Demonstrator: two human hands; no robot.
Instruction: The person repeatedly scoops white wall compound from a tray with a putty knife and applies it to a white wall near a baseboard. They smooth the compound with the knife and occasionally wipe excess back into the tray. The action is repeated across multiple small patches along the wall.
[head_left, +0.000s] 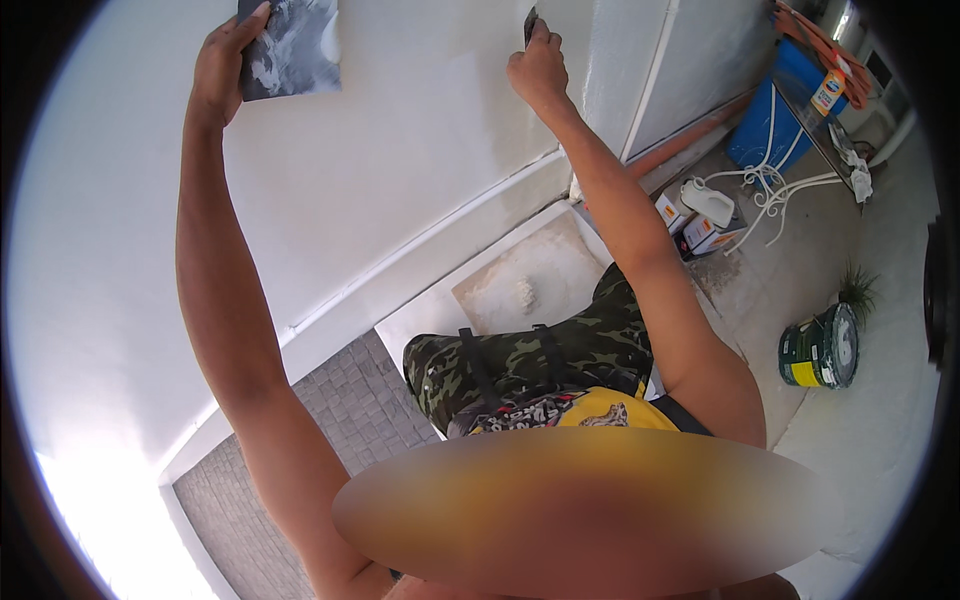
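Observation:
My left hand (222, 68) is raised at the upper left, its fingers closed on the edge of a flat dark board (292, 55) smeared with white paste. Part of the board is cut off by the top of the view. Up against the pale wall (400, 130), my right hand (541, 75) grips a small dark tool (531, 22) that looks like a putty knife. Only a little of that tool shows above the fingers, close to the wall's corner. A greyish patch of wall lies just left of the right hand.
A white ledge (430, 235) runs along the lower wall. To the right are boxes (712, 236) with a white container (708, 202) on top, a glass-topped table with curly white legs (768, 185), a blue bin (765, 130), and a dark green bucket (815, 350) beside a spiky plant (858, 288).

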